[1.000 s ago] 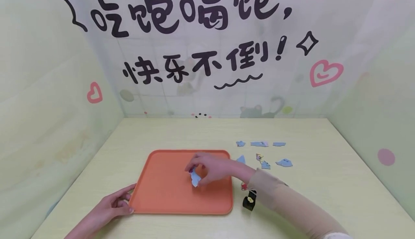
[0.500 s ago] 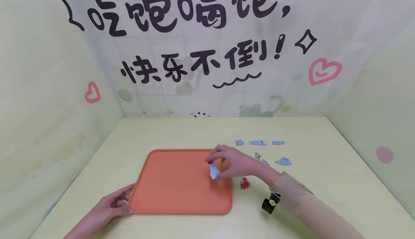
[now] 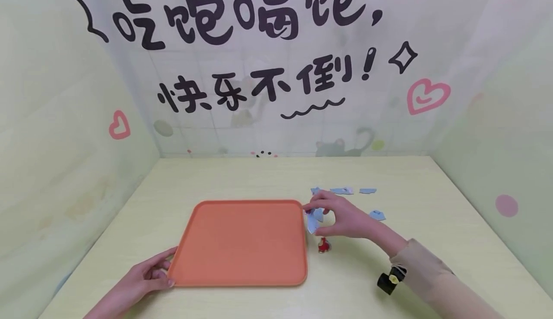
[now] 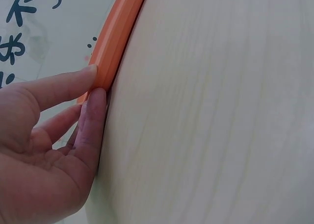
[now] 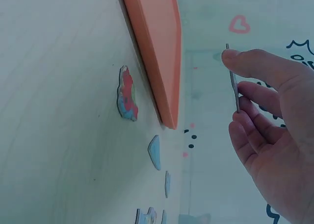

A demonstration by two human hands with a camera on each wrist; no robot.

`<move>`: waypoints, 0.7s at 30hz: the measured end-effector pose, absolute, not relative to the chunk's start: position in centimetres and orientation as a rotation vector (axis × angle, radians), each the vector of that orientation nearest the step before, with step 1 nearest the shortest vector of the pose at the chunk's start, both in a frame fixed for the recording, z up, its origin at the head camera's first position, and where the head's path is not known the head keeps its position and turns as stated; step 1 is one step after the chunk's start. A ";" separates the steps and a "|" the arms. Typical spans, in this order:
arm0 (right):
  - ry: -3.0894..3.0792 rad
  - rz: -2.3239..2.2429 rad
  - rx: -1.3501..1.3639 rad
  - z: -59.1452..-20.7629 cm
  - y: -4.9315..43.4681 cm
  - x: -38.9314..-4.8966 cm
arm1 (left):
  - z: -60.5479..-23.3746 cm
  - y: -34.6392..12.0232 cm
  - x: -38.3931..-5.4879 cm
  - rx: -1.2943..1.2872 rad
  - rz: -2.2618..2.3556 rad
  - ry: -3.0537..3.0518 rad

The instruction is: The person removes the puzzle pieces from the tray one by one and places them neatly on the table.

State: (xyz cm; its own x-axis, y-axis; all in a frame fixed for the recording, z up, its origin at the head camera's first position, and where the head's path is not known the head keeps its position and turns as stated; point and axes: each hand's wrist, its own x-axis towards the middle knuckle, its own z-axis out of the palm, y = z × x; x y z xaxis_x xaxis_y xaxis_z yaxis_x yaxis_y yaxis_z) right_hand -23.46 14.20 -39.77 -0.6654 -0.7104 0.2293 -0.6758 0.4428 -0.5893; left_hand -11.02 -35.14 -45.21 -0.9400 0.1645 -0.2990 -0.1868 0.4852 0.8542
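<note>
My right hand (image 3: pixel 345 215) pinches a flat light-blue puzzle piece (image 3: pixel 312 224) between thumb and fingertips, just beyond the tray's right edge. In the right wrist view the held puzzle piece (image 5: pixel 234 87) appears edge-on, raised above the table. With thumb and fingers, my left hand (image 3: pixel 144 276) grips the near left corner of an orange tray (image 3: pixel 237 244). The left wrist view has the thumb on the tray's rim (image 4: pixel 115 42) and the fingers against its outer side. A red puzzle piece (image 3: pixel 323 245) lies right of the tray, below my right hand.
More light-blue puzzle pieces lie at the right, including a long one (image 3: pixel 342 190), a short one (image 3: pixel 368 190) and a rounded one (image 3: pixel 377 214). My right hand partly covers others. A printed cloth wall (image 3: pixel 242 131) rises behind the pale wooden table (image 3: pixel 242 177).
My right hand has moved right with the blue puzzle piece, from over the tray to past its right edge. My left hand has stayed on the tray's corner.
</note>
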 end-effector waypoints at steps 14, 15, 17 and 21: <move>2.764 -1.026 -1.085 -40.7 17.8 -22.1 | -45.8 -35.8 -11.1 0.099 1.471 2.349; 2.766 -1.025 -1.072 -40.8 18.1 -22.1 | -45.8 -35.8 -11.1 0.099 1.470 2.344; 2.773 -1.018 -1.049 -41.1 18.6 -22.0 | -45.7 -35.8 -11.1 0.090 1.472 2.327; 2.783 -1.010 -1.002 -41.6 19.6 -21.7 | -45.5 -35.6 -11.2 0.066 1.462 2.330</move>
State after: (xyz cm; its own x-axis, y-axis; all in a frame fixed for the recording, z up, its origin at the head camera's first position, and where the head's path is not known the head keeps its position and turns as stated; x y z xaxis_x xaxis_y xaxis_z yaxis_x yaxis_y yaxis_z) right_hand -21.72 19.57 -41.60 -0.7944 -0.5761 0.1925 -0.5655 0.5856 -0.5808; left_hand -11.19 -35.58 -45.51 -0.9239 0.2411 -0.2971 -0.1626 0.4554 0.8753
